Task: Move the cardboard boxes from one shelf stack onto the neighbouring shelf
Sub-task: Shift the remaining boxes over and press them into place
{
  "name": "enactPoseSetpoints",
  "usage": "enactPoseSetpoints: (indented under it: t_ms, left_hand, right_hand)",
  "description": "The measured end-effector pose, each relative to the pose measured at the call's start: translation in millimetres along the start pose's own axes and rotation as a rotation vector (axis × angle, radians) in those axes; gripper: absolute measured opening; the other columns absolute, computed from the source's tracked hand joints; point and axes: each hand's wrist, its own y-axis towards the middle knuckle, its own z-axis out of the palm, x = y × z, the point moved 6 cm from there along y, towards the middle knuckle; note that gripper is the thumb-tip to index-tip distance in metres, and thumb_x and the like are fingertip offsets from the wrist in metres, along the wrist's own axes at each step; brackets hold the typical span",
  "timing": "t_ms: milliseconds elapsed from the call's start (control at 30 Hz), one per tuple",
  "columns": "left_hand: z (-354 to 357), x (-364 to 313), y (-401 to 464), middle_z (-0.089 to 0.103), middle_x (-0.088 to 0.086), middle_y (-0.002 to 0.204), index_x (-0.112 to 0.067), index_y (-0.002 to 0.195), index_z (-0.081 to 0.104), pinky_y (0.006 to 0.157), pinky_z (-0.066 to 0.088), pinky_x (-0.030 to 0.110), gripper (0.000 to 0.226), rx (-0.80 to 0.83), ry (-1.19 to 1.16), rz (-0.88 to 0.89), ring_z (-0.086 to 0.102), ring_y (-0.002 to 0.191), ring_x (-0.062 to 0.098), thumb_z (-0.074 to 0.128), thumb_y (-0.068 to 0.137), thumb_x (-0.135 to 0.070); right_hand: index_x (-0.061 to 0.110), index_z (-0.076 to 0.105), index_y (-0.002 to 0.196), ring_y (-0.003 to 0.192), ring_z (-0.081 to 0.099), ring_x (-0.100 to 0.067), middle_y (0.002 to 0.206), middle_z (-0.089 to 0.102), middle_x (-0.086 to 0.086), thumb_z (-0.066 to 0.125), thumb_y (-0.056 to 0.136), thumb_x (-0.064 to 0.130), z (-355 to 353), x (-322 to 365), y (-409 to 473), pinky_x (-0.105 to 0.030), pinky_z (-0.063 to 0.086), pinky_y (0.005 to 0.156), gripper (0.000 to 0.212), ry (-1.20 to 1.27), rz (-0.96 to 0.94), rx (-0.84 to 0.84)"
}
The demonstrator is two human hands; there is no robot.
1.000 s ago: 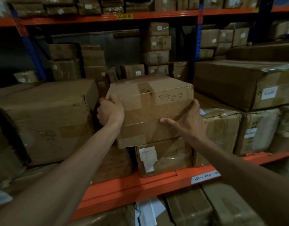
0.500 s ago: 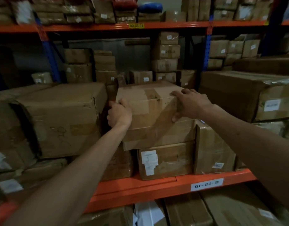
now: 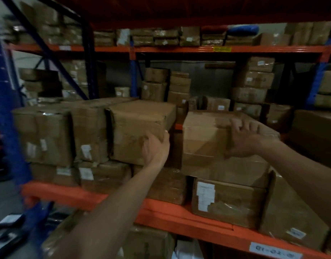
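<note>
Both arms reach up to the middle shelf level, and the step in hand looks like the taking of a box, with nothing lifted clear yet. The right hand (image 3: pixel 243 139) lies over the top front edge of a pale cardboard box (image 3: pixel 204 139) right of centre, fingers spread and curled over its lid, so it has a loose hold on that edge rather than a full grip. The left hand (image 3: pixel 155 148) is flat and open, palm against the lower right corner of the brown box (image 3: pixel 140 128) at centre, just beside the dark gap between the two; whether it is pushing or only steadying I cannot tell. The pale box sits on top of a lower box with white labels (image 3: pixel 228 200), which rests on the orange shelf beam (image 3: pixel 172 215) crossing the lower half of the frame. Next, I judge, the left hand needs to come across to the pale box's left side so both hands can draw it forward off its stack and carry it left, where the neighbouring boxes are packed tight. The cardboard is worn: soft dented corners, wrinkled faces, strips of shiny brown tape and small white stickers. The brown box bulges and its left edge is torn. The blue upright (image 3: pixel 4 109) at the far left is blurred.
</note>
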Motion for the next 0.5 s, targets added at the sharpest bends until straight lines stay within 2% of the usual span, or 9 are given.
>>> enactPoseSetpoints:
  t_ms: [67, 133, 200, 300, 500]
  left_hand:
    - [-22.8, 22.8, 7.1, 0.038, 0.020, 0.151, -0.004, 0.154, 0.013, 0.104, 0.038, 0.043, 0.093, -0.031, 0.051, -0.034, 0.041, 0.134, 0.035, 0.056, 0.091, -0.058]
    - [-38.5, 46.6, 16.6, 0.025, 0.024, 0.156, -0.003, 0.155, 0.004, 0.107, 0.035, 0.045, 0.105, -0.005, 0.088, -0.092, 0.033, 0.139, 0.038, 0.064, 0.087, -0.056]
    - [-47.4, 69.8, 26.7, 0.014, 0.028, 0.157, -0.001, 0.154, -0.002, 0.111, 0.028, 0.047, 0.115, 0.064, 0.101, -0.126, 0.022, 0.143, 0.042, 0.072, 0.082, -0.053]
    - [-57.7, 97.4, 45.0, 0.011, 0.030, 0.154, -0.004, 0.152, -0.006, 0.114, 0.026, 0.048, 0.126, 0.149, 0.070, -0.128, 0.018, 0.142, 0.043, 0.081, 0.074, -0.050]
    - [-59.9, 138.7, 91.1, 0.003, 0.024, 0.159, -0.013, 0.152, -0.018, 0.116, 0.022, 0.053, 0.151, 0.338, 0.083, -0.189, 0.010, 0.146, 0.039, 0.086, 0.056, -0.063]
  right_hand:
    - [0.033, -0.017, 0.153, 0.147, -0.019, -0.038, 0.163, -0.019, -0.013, 0.077, 0.062, 0.070, -13.8, 41.5, -0.7, -0.057, -0.008, 0.117, 0.136, 0.040, -0.194, -0.072]
    - [0.037, -0.014, 0.152, 0.148, -0.019, -0.034, 0.164, -0.015, -0.007, 0.074, 0.062, 0.074, -29.3, 87.4, -3.9, -0.056, -0.013, 0.114, 0.130, 0.062, -0.401, -0.188]
    - [0.035, -0.010, 0.153, 0.149, -0.017, -0.033, 0.165, -0.011, -0.008, 0.074, 0.064, 0.072, -38.6, 131.8, -3.8, -0.057, -0.011, 0.115, 0.128, 0.027, -0.512, -0.262]
    - [0.031, -0.012, 0.154, 0.148, -0.020, -0.036, 0.164, -0.015, -0.013, 0.078, 0.062, 0.069, -39.7, 188.8, 3.9, -0.059, -0.009, 0.118, 0.134, -0.079, -0.546, -0.282]
    - [0.034, -0.021, 0.150, 0.146, -0.023, -0.039, 0.163, -0.020, -0.015, 0.080, 0.054, 0.073, -22.1, 252.5, 30.6, -0.059, -0.007, 0.119, 0.145, -0.103, -0.565, -0.356]
